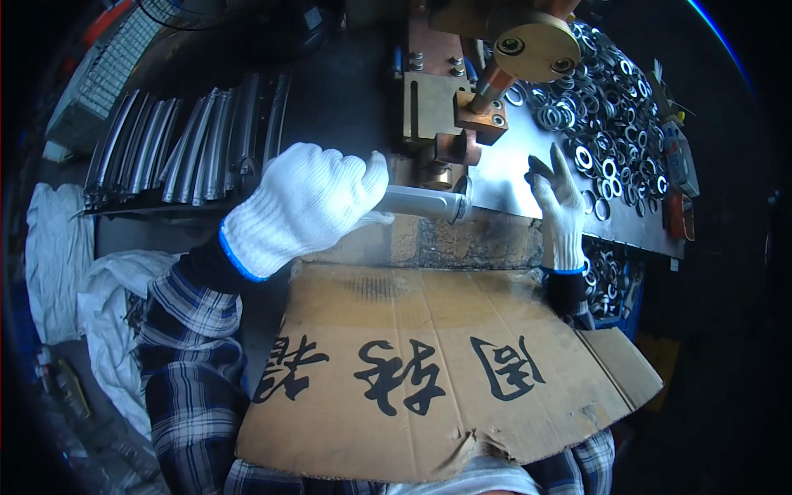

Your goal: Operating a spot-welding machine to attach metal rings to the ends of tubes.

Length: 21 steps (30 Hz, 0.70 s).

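Note:
My left hand [309, 198], in a white knit glove with a blue cuff, is closed round a grey metal tube [419, 201]. The tube points to the right, and a thin metal ring [464, 202] sits around or against its right end. That end lies just below the copper electrode block [456, 149] of a welding machine. My right hand [561, 202], gloved the same way with dark-stained fingertips, is raised apart from the tube. Its fingers are stretched out beside the pile of metal rings [615, 115], and I see nothing held in them.
Several long curved metal strips [198, 144] lie at the left of the dark worktable. A brass and copper machine head [536, 45] hangs over the middle. Cardboard [462, 330] covers my lap. White cloth [54, 256] hangs at the left; more rings fill a blue bin [606, 280].

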Tool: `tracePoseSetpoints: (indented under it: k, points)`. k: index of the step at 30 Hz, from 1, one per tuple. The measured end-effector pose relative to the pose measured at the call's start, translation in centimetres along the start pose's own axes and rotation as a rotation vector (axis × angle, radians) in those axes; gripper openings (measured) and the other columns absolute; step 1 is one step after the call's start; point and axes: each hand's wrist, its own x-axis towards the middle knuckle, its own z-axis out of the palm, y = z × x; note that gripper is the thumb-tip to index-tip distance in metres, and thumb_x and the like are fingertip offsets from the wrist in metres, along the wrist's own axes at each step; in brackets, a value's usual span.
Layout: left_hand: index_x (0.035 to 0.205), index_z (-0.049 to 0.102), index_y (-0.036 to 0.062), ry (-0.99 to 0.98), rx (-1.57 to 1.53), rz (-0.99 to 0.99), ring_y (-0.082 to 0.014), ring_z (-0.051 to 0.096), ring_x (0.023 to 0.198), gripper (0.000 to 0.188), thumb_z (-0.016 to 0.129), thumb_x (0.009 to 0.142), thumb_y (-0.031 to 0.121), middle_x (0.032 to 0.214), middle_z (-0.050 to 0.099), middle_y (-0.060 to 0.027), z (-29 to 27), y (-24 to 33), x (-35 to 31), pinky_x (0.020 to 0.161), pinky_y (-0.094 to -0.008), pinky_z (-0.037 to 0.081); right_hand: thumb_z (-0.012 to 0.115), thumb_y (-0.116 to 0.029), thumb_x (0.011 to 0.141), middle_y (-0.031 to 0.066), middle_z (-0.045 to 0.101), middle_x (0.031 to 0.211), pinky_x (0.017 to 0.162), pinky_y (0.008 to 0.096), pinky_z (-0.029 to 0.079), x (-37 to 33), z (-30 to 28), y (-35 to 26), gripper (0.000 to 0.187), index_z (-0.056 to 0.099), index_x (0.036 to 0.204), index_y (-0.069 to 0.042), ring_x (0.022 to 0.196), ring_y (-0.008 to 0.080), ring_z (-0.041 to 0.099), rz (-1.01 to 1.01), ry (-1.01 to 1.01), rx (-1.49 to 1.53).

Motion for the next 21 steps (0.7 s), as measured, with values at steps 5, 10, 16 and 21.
tracePoseSetpoints:
  k: [5, 10, 16, 21]
  points:
    - [0.13, 0.074, -0.0017, -0.024, 0.087, -0.031, -0.0207, 0.063, 0.063, 0.066, 0.084, 0.097, 0.055, 0.076, 0.06, -0.0045, -1.6, 0.5, -2.0, 0.056, -0.036, 0.051, 0.076, -0.009, 0.109, 0.0269, 0.068, 0.155, 0.111, 0.0348, 0.058, 0.1, -0.1, 1.7, 0.08, 0.036, 0.177, 0.004, 0.131, 0.023, 0.071, -0.022, -0.032, -0.052]
    - [0.131, 0.074, -0.0016, -0.065, 0.115, -0.078, -0.0204, 0.061, 0.063, 0.069, 0.085, 0.094, 0.056, 0.075, 0.058, -0.0038, -2.6, 0.9, -3.9, 0.056, -0.0359, 0.05, 0.072, -0.007, 0.109, 0.0225, 0.073, 0.15, 0.098, 0.028, 0.057, -0.1, 0.1, 2.4, 0.078, 0.037, 0.178, 0.001, 0.114, 0.0159, 0.072, 0.041, -0.067, -0.062]
    - [0.132, 0.073, -0.0032, -0.018, -0.305, -0.477, -0.018, 0.064, 0.066, 0.064, 0.078, 0.105, 0.054, 0.077, 0.061, -0.0049, -5.7, 1.8, -5.9, 0.064, -0.0362, 0.056, 0.073, -0.004, 0.108, 0.0194, 0.075, 0.148, 0.092, 0.025, 0.056, 0.6, 0.1, 3.5, 0.075, 0.043, 0.177, -0.002, 0.112, 0.0121, 0.072, 0.054, -0.105, -0.098]
    - [0.134, 0.072, -0.007, 0.729, -2.201, -0.913, -0.0187, 0.059, 0.046, 0.076, 0.045, 0.121, 0.063, 0.069, 0.059, -0.0019, -10.7, -1.0, -8.4, 0.042, -0.04, 0.056, 0.073, -0.003, 0.11, 0.0116, 0.071, 0.148, 0.112, 0.0337, 0.057, 1.5, -2.7, 6.7, 0.069, 0.048, 0.174, -0.001, 0.127, 0.0185, 0.071, -0.092, -0.114, -0.125]
